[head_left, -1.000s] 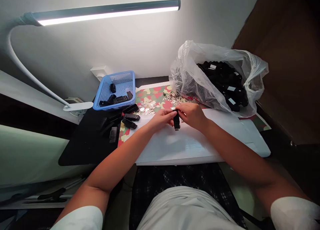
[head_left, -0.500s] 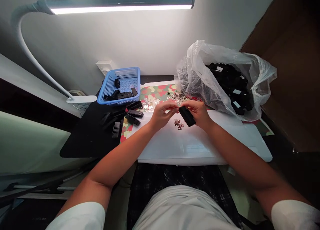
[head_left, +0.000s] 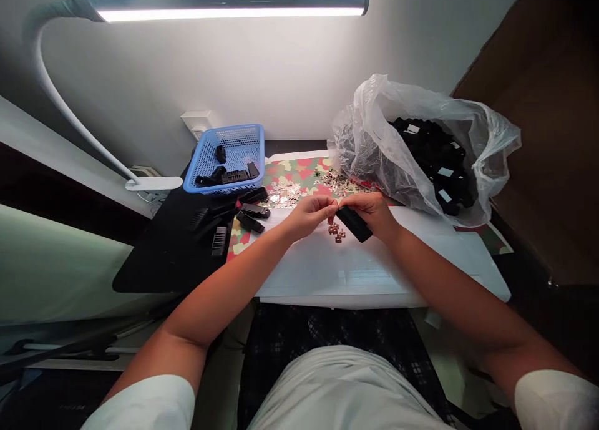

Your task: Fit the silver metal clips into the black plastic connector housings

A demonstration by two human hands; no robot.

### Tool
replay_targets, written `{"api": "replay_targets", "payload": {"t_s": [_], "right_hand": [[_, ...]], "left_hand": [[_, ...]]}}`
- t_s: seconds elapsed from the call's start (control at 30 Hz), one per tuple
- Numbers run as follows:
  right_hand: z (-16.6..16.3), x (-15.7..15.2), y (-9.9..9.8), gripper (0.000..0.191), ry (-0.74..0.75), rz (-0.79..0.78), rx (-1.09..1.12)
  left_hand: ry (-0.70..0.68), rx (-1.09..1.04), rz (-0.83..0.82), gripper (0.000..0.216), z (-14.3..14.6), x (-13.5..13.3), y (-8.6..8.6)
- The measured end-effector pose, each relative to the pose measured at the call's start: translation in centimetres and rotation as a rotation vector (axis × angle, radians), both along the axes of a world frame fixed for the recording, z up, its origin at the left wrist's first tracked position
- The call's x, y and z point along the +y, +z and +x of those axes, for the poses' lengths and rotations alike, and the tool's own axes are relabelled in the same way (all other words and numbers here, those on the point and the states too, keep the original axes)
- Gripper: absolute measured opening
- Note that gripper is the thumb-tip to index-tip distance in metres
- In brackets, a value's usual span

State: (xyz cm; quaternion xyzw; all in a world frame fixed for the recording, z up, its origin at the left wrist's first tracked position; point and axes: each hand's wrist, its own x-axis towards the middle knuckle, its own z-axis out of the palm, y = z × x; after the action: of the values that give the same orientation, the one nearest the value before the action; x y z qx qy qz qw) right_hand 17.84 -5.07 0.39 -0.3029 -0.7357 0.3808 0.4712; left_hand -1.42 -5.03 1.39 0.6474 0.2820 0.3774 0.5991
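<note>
The right hand [head_left: 368, 213] is closed on a black plastic housing [head_left: 354, 223], a long, matte, rectangular block pinched between thumb and fingers and tilted down toward the near right. The left hand [head_left: 309, 218] is raised just beside its far end, with its fingertips [head_left: 332, 206] pinched together almost touching the block; whether they grip some tiny piece is too small to tell. Just below the hands, a small cluster of copper clips [head_left: 336, 232] lies on a smooth white board [head_left: 337, 274]. Beyond the board is a mat [head_left: 292, 179] printed in a red, green and cream camouflage pattern, scattered with a heap of shiny silver bits [head_left: 285, 194]. To the left, more black housings [head_left: 251, 210] lie loose, some with comb-like teeth, beside and on a black panel [head_left: 163, 255]. Farther left, a blue mesh basket [head_left: 223, 141] holds a few more. To the far right, a crumpled, translucent plastic bag [head_left: 365, 149] bulges around a mass of black parts [head_left: 433, 158], some with white labels.
</note>
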Motion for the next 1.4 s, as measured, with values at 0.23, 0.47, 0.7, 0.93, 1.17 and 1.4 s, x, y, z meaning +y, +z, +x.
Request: {"api": "replay_targets", "payload": {"t_s": [0.23,0.47,0.7,0.93,1.17,1.4], "right_hand": [[-0.5,0.1,0.1,0.029,0.04,-0.189,0.146],[-0.7,1.2,-0.7,0.021,-0.172,0.043,-0.009],[-0.5,3.3,-1.7,0.032,-0.493,0.202,-0.367],[-0.8,3.6,-3.0,0.041,-0.441,0.115,-0.78],[0.5,4.8,-3.6,0.031,-0.469,0.058,-0.677],[1.3,4.9,-3.1,0.031,-0.537,0.034,-0.588]], "left_hand": [[0.069,-0.211,-0.122,0.038,-0.2,0.7,-1.0],[0.086,-0.189,-0.219,0.035,0.1,0.8,-0.6],[0.545,-0.425,-0.448,0.025,-0.7,2.5,-0.3],[0.592,-0.51,-0.649,0.015,-1.0,2.2,0.9],[0.414,-0.484,-0.734,0.016,-0.8,1.8,1.5],[0.341,-0.426,-0.764,0.015,-0.8,1.6,1.5]]}}
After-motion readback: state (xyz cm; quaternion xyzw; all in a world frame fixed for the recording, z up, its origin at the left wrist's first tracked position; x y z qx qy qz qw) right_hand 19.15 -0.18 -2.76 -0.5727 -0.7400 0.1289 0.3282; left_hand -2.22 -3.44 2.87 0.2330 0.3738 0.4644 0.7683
